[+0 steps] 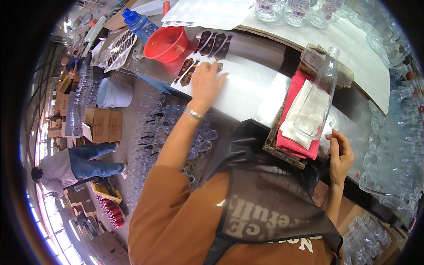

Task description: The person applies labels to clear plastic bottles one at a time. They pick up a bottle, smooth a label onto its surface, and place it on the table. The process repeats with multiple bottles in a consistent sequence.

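Observation:
My left hand (206, 84) rests over a sheet of dark tie-shaped labels (186, 73) on the workbench, fingers bent down onto it and thumb apart. Beyond it is another group of dark labels (215, 45). A clear glass bottle (321, 95) lies slantwise on a white cloth (297, 115), its neck pointing away from me. Under the cloth is a folded red towel (302, 78) in a wooden tray (282, 155). My right hand (341, 154) is beside the bottle's base, loosely curled with fingers apart; I see nothing in it.
A red plastic bowl (167, 45) and a blue water bottle (139, 24) stand at the bench's far left. Rows of clear bottles (388, 145) line the right; more bottles (161, 128) stand on the floor at left. A person (73, 165) bends near cardboard boxes (104, 124).

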### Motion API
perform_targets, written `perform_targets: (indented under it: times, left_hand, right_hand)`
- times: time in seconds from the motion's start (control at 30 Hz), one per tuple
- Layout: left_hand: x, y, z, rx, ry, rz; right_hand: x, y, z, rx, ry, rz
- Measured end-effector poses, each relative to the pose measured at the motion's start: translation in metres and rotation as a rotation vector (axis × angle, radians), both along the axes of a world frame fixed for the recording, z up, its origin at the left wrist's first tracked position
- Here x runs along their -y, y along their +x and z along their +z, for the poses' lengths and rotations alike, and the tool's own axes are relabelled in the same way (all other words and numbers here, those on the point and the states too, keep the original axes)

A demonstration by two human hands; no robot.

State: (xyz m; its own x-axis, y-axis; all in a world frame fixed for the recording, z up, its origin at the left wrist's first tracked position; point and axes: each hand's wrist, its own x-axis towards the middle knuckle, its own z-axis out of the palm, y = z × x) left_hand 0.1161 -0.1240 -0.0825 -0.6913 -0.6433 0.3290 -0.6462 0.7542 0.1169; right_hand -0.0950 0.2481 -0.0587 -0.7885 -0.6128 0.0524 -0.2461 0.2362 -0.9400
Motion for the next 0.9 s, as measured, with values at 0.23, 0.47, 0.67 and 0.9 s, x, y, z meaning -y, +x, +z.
perform_targets:
  times: [0.23,0.47,0.67,0.9]
  left_hand:
    - [-0.067,0.029,0.008,-0.038,0.196,-0.341]
    - [-0.063,0.058,-0.008,-0.038,0.144,-0.355]
    - [-0.076,0.068,0.031,-0.226,0.624,-0.175]
    - [-0.091,-0.064,0.087,-0.700,1.137,-0.400]
  right_hand:
    - [-0.015,0.006,-0.007,0.005,0.019,-0.009]
    - [0.008,0.020,0.020,-0.012,-0.001,0.130]
    - [0.031,0.028,0.027,-0.443,0.149,0.139]
    - [0.034,0.023,0.025,-0.540,0.138,0.152]
